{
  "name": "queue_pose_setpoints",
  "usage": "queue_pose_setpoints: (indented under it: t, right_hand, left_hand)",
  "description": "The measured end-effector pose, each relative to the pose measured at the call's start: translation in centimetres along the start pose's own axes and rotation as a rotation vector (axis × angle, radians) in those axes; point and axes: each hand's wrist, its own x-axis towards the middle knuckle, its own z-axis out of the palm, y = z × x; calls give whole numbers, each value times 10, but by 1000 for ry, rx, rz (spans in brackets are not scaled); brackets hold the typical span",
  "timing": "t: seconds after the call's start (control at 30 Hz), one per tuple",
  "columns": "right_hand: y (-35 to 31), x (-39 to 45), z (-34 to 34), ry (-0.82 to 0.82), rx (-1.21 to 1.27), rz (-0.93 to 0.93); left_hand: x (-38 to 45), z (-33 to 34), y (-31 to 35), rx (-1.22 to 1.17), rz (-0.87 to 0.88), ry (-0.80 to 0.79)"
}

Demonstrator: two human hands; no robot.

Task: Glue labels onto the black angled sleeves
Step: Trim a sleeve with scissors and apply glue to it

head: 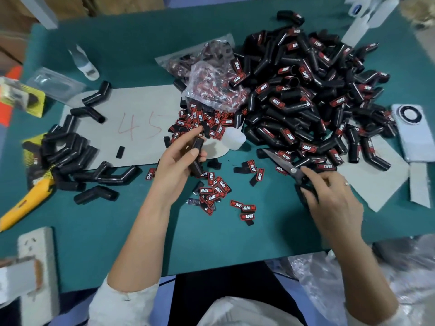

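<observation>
My left hand (181, 158) grips a black angled sleeve (197, 154) upright above the green table, its index finger stretched toward the loose red-and-black labels (200, 124). My right hand (329, 196) holds the black handles of a pair of scissors (282, 163), whose blades lie on the table pointing left. More labels (215, 190) are scattered between my hands. A large heap of labelled sleeves (306, 95) fills the right of the table. Unlabelled sleeves (70, 151) are piled at the left. A small white glue bottle (233, 138) lies by the labels.
A grey card (131, 118) marked 45 lies under the left pile. A clear bag of labels (211, 85) sits at the centre back. A yellow utility knife (26, 203) lies front left, a phone (414, 130) far right, a power strip (35, 250) bottom left.
</observation>
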Motion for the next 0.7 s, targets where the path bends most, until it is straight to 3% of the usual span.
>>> queue_pose_setpoints:
  t: [0.23,0.33,0.47,0.7]
  right_hand:
    - [4,-1,-18,13,-109,-36]
    - [-22,7,-25,83,104,-14]
    - [-81,45,-17,-98,396,-107]
    - [-132,107,11,-141,192,-157]
  left_hand:
    - [-1,7,1,25,1,-8]
    - [0,10,-2,29,8,3]
    - [2,8,-5,-13,-12,-12]
    - [5,0,-3,-120,34,-77]
